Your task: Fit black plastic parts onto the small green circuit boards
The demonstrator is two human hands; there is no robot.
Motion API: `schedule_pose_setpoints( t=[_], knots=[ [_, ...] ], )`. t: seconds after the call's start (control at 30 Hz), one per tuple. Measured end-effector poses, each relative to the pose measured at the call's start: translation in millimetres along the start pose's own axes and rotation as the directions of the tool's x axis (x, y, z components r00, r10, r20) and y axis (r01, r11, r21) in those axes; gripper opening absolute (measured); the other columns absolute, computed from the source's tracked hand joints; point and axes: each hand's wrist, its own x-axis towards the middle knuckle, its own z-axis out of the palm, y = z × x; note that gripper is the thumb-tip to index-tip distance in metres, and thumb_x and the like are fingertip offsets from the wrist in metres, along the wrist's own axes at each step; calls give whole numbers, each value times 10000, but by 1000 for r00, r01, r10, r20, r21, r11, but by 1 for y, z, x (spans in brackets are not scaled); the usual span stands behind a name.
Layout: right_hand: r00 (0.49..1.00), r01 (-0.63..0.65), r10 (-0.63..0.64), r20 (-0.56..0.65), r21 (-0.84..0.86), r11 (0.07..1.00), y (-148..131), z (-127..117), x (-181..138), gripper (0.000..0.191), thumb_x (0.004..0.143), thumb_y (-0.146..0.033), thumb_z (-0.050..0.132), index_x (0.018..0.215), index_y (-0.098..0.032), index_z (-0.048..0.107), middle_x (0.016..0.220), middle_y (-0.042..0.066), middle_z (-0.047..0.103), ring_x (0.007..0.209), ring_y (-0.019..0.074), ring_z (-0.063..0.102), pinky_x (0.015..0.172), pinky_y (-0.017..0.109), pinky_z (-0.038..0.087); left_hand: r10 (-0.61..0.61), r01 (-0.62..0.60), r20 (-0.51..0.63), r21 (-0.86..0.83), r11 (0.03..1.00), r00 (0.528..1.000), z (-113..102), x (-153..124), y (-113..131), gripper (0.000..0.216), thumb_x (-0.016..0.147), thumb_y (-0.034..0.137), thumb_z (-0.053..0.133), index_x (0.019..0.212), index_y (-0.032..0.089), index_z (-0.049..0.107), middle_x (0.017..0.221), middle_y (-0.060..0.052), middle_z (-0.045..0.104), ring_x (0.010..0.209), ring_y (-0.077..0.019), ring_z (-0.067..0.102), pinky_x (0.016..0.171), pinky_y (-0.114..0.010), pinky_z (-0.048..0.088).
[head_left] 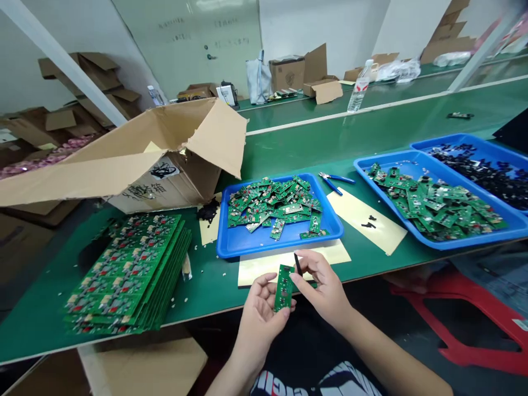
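My left hand [259, 313] holds a small green circuit board [284, 287] upright by its edges, just in front of the table's near edge. My right hand [324, 286] pinches a small black part [297, 264] beside the board's top end. Behind both hands lies a yellow sheet [264, 264], and past it a blue tray [247, 242] filled with several small green boards.
A stack of large green panel boards [127, 275] lies at the left. An open cardboard box [157, 159] stands behind it. Blue pliers [335, 180], another yellow sheet [371, 220], a blue tray of boards [433, 203] and a tray of black parts [487, 170] sit to the right. A red stool [466, 319] stands below.
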Motion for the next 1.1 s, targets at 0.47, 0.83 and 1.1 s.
schedule_pose_setpoints(
  t=[0.47,0.83,1.1],
  knots=[
    [986,28,-24,167,-25,999,-2,-12,-15,192,906,-204,397,1092,-224,439,610,-42,510,539,101,554,506,209,470,-82,80,76,31,996,994,6,-11,4,243,736,342,659,789,165,501,692,15,608,566,-90,595,599,-211,464],
    [904,3,86,418,-206,978,-1,-30,-18,442,913,-223,364,1342,-233,258,627,-43,509,542,111,484,583,242,454,-117,111,79,77,991,990,4,-5,-1,287,708,286,681,918,141,549,912,-84,681,729,-174,676,680,-280,535],
    [914,-133,200,354,-204,970,-6,-36,-16,203,905,-242,404,1101,-200,439,774,26,649,717,143,642,681,265,501,-107,103,47,81,991,993,8,-2,-2,425,724,280,650,1092,182,461,1043,-99,662,741,-175,684,663,-282,538]
  ],
)
